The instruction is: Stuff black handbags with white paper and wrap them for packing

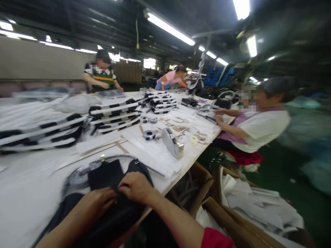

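Our black bag (119, 213) is at the near edge of the white table (20, 193), probably mid-job: no wrapping on its body that we can see. Our left hand (97, 203) and right hand (136, 187) have fingers curled on it; can't tell if they're pinching.

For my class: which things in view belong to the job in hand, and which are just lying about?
Job in hand:
Bag, with the left hand and right hand on it
Table, under part of the bag

Probably just lying about, since neither hand touches them:
Dispenser
Grey roll
Striped stacks
Cardboard box
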`<act>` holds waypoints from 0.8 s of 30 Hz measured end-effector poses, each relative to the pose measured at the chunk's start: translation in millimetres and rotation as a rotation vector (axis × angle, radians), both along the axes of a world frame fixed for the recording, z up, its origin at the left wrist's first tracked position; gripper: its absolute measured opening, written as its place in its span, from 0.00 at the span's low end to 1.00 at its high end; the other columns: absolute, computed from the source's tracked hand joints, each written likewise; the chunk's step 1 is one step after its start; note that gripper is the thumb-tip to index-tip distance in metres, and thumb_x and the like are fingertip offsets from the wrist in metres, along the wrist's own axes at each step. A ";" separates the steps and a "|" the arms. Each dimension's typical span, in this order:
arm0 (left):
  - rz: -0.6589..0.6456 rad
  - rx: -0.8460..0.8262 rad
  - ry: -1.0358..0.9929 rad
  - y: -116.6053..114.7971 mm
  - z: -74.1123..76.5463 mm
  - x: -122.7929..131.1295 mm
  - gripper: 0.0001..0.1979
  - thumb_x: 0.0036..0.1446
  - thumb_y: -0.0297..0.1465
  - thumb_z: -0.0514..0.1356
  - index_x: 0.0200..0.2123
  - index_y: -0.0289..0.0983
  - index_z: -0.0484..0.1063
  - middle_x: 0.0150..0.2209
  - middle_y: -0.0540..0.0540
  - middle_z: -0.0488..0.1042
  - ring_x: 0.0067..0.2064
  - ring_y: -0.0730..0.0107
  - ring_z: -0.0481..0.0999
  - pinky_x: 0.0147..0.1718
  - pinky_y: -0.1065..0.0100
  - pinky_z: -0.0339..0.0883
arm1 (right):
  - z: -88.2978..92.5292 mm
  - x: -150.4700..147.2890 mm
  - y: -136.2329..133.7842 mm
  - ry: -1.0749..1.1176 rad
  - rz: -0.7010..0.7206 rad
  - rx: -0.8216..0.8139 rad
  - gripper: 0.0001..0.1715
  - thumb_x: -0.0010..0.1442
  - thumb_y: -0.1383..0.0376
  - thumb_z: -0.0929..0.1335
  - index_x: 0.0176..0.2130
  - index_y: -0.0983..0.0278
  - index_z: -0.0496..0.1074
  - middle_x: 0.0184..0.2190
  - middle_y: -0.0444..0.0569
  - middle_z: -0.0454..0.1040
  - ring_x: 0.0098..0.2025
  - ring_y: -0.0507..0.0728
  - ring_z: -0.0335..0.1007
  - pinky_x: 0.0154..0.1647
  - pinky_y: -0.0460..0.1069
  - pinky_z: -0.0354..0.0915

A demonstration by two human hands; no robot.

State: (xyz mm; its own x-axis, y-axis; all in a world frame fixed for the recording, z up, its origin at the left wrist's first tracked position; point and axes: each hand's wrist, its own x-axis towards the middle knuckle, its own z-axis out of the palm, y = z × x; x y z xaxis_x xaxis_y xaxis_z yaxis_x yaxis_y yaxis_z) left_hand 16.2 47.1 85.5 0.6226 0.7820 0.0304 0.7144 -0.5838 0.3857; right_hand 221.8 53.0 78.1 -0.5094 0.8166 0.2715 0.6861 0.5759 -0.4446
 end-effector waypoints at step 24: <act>0.106 -0.288 -0.239 -24.3 30.5 5.6 0.10 0.57 0.31 0.57 0.38 0.40 0.80 0.36 0.50 0.81 0.36 0.70 0.77 0.37 0.73 0.64 | 1.0 11.0 -10.9 0.180 0.042 -0.123 0.06 0.61 0.68 0.68 0.34 0.60 0.76 0.35 0.46 0.76 0.40 0.55 0.72 0.46 0.50 0.65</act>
